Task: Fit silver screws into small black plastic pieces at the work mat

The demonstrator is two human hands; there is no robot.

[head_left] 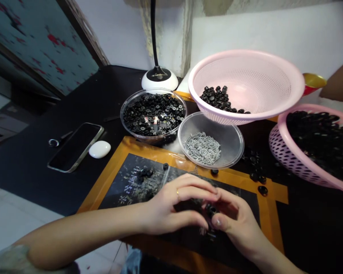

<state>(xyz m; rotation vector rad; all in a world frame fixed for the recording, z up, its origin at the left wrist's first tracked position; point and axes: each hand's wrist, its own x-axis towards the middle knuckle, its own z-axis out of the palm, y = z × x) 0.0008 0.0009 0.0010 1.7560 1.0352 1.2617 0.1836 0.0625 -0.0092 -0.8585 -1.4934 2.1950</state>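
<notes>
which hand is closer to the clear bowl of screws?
Left, narrowly. The left hand lies just below the bowl of screws, slightly to its left; the right hand sits lower and further toward the person.

Soft even daylight, dim left corner, wide-angle edge bending, mild blur.

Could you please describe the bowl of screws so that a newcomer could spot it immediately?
Start at the big pink colander at the back. Just in front sit two clear bowls. The screw bowl is the right one, holding silver screws, not black washers.
</notes>
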